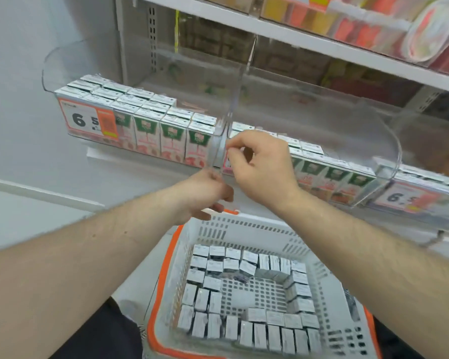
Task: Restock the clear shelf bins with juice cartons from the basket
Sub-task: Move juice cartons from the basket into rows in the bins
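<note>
A white basket (254, 228) with orange handles sits below me, with several grey-topped juice cartons (246, 334) standing around its edges and a bare middle. Two clear shelf bins stand ahead. The left bin (48, 81) holds rows of green-and-white cartons (147, 130), and so does the right bin (392, 143), where the cartons (335, 176) show through its front. My right hand (262, 169) pinches the right bin's front left corner between thumb and forefinger. My left hand (205, 196) hangs just below the gap between the bins, fingers loosely curled and holding no carton.
Orange price labels (88, 120) hang on the bin fronts. A white shelf (309, 40) above carries boxed goods and packets. A grey wall and floor lie to the left. A third bin with a price tag (405, 198) continues to the right.
</note>
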Tool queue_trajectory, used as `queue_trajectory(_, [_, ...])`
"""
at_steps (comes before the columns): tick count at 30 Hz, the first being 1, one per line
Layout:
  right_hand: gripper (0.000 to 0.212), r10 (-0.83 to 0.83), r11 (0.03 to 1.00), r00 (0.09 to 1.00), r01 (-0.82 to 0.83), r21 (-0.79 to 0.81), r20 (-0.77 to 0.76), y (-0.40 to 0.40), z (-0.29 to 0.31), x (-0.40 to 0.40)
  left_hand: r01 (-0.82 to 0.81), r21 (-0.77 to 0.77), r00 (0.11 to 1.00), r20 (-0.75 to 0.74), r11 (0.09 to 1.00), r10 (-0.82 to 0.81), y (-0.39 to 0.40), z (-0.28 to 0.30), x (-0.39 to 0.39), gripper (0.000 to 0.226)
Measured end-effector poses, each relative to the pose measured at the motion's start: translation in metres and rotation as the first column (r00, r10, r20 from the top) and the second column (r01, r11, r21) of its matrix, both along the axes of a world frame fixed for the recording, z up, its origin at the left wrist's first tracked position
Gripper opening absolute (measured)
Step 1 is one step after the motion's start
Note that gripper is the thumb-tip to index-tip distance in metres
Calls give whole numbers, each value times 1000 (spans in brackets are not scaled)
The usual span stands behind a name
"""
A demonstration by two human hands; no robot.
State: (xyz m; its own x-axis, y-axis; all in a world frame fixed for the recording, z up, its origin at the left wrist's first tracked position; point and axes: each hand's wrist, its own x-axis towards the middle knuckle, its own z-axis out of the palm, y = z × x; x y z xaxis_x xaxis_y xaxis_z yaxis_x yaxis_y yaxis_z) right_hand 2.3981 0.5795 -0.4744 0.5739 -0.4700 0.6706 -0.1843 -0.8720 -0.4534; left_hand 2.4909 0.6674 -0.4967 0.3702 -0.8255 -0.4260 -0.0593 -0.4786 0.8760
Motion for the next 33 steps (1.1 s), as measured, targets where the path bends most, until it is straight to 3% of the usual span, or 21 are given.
queue_trajectory(5, [18, -96, 924, 981, 151, 352, -170, -14, -51, -48, 244, 151, 947, 177, 958, -269, -12, -28, -29, 36])
queue_trajectory(10, [14, -136, 769, 836, 428, 475, -532, -43, -128, -80, 428, 337, 737, 407, 839, -539, -24, -36, -35, 41])
queue_trajectory(12, [9, -54, 737, 721, 496, 460, -690, -50, -164, -88, 456, 372, 696, 417, 809, -584, -31, -37, -35, 38])
queue_trajectory(14, [23, 30, 746, 610, 513, 424, -792, -55, -198, -92, 460, 379, 686, 421, 803, -593, -39, -38, -33, 36])
queue_trajectory(18, [54, 84, 761, 493, 529, 375, -866, -54, -250, -89, 428, 386, 710, 416, 818, -568, -55, -43, -28, 31])
queue_trajectory(22, [89, 23, 904, 263, 406, 133, -964, -44, -291, -85, 452, 394, 704, 393, 800, -591, -70, -50, -27, 30])
queue_trajectory(24, [95, 25, 944, 188, 320, 85, -982, -39, -308, -81, 475, 393, 697, 378, 787, -609, -76, -54, -29, 25])
queue_trajectory(29, [100, 9, 970, 168, 240, 50, -986, -18, -333, -80, 545, 453, 624, 342, 705, -702, -78, -66, -29, 14])
queue_trajectory(33, [100, -38, 983, 270, 183, 12, -962, -16, -349, -97, 548, 500, 591, 337, 671, -733, -74, -71, -30, 24])
